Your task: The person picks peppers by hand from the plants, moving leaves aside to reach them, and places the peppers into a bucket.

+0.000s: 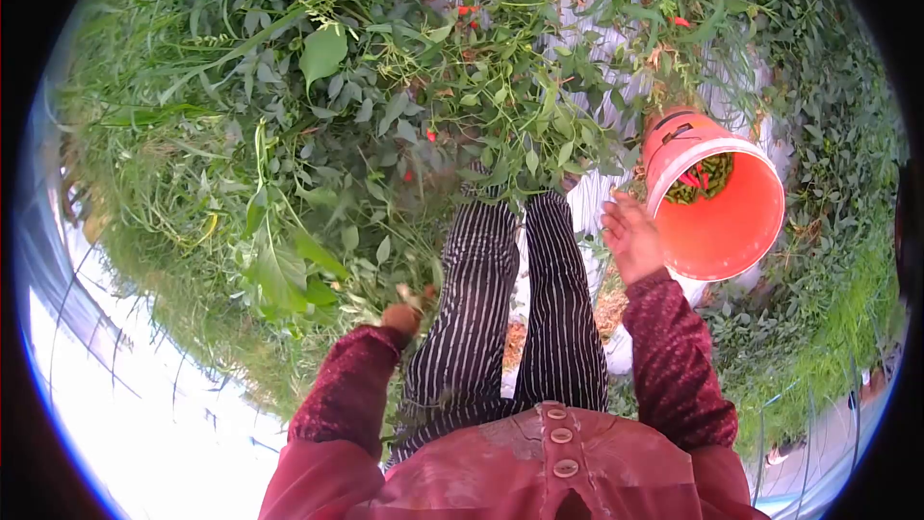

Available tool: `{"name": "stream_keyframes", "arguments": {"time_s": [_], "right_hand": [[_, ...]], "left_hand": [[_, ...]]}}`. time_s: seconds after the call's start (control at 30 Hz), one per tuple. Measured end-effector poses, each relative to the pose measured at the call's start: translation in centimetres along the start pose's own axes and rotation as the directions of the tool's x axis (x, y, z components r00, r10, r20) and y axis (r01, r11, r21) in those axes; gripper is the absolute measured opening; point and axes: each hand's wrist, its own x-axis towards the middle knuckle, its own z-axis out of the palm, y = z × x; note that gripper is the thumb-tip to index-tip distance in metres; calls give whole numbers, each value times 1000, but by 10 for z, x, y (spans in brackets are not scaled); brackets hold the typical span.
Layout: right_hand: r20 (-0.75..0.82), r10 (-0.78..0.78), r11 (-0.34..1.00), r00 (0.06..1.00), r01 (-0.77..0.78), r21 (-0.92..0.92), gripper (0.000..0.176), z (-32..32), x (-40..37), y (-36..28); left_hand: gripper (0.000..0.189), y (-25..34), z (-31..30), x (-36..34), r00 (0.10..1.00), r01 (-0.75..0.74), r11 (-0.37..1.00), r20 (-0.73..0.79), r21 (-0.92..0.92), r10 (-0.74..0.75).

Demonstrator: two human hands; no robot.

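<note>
My left hand point(401, 318) is low among the leaves at the left of my legs. It is blurred and partly hidden by foliage, so its grip does not show. A leafy green plant point(279, 270) with broad leaves, also smeared, stands beyond it. My right hand point(632, 239) is palm up with loosely bent, parted fingers and nothing visible in it. Just right of it, an orange bucket point(727, 231) leans with its mouth towards me. Inside lie green peppers point(714, 176) and a few red peppers point(693, 179).
Dense pepper plants point(539, 106) fill the space before my legs, with red peppers point(468, 11) among them. White plastic sheeting point(589, 207) covers the ground between rows. Tall grass point(818, 366) and a wire fence point(808, 424) border the right side.
</note>
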Motion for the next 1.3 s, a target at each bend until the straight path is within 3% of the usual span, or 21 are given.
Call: {"name": "stream_keyframes", "arguments": {"time_s": [0.07, 0.1, 0.17, 0.2, 0.23, 0.27, 0.4, 0.47, 0.5, 0.57, 0.63, 0.7, 0.77, 0.83, 0.87, 0.93, 1.03, 1.07, 1.1, 1.17, 1.3], "right_hand": [[99, 7, 999, 995, -3, -35, 20, 36, -1, 2], [151, 19, 997, 988, -8, -70, 19, 54, -5, 2], [243, 43, 983, 969, 2, -181, 18, 76, -11, 2], [271, 40, 979, 962, 16, -201, 18, 78, -13, 2], [298, 42, 974, 954, 26, -223, 18, 78, -14, 4], [265, 40, 967, 964, 29, -253, 19, 76, -13, 7], [154, 45, 941, 987, 10, -337, 19, 65, -5, 11], [125, 31, 944, 992, 13, -330, 18, 58, 1, 16], [116, 39, 942, 993, 2, -334, 18, 55, 7, 20], [83, 33, 937, 996, -2, -350, 18, 57, 11, 27], [62, 57, 931, 996, -30, -365, 19, 65, 17, 36], [72, 89, 932, 993, -57, -357, 19, 78, 22, 50], [64, 122, 924, 990, -89, -371, 19, 93, 29, 68], [146, 125, 917, 981, -58, -395, 18, 109, 35, 87], [155, 138, 906, 978, -61, -419, 18, 117, 38, 94], [174, 155, 893, 972, -63, -445, 18, 131, 43, 106], [171, 189, 882, 967, -91, -462, 18, 144, 51, 119], [155, 196, 880, 968, -104, -463, 18, 145, 55, 123], [143, 202, 879, 969, -115, -463, 18, 145, 58, 128], [139, 196, 883, 971, -113, -455, 18, 145, 61, 136], [109, 206, 898, 972, -144, -416, 19, 151, 62, 144]], "left_hand": [[31, 13, 9, 0, 992, 123, 962, 24, -242, -121], [32, 10, 9, 4, 996, 46, 986, 82, -160, -33], [30, 50, -80, -48, 917, 367, 740, 87, -563, -389], [28, 25, -48, -25, 993, 115, 972, 51, -205, -107], [26, 0, -12, -4, 974, -201, 964, 136, 174, 179], [24, 7, -25, -13, 996, -75, 994, 49, 78, 71], [26, -25, 40, 30, 981, -188, 982, 50, -2, 188], [29, -24, 46, 44, 978, 200, 869, 46, -454, -201], [29, -52, 42, 49, 979, 202, 868, 59, -454, -197], [23, -26, -66, 7, 937, -204, 979, 285, -22, 202], [20, -48, -85, 5, 949, -275, 732, -54, -623, 310], [15, -54, -152, 5, 972, -57, 700, 121, -712, 202], [13, -62, -205, 25, 963, 117, 488, 219, -865, 159], [16, -84, -212, 73, 975, -167, 801, -217, -575, 48], [16, -90, -209, 97, 975, -170, 799, -215, -576, 52], [34, -98, -199, 140, 860, -170, 984, -494, -49, 124], [49, -103, -179, 169, 928, -15, 993, -367, 121, 59], [50, -107, -178, 174, 972, 20, 988, -235, 155, 18], [50, -109, -176, 177, 974, 11, 988, -224, 156, 25], [43, -118, -172, 175, 999, 21, 999, 27, 38, -22], [36, -152, -126, 147, 976, -74, 953, -173, 292, 129]]}}
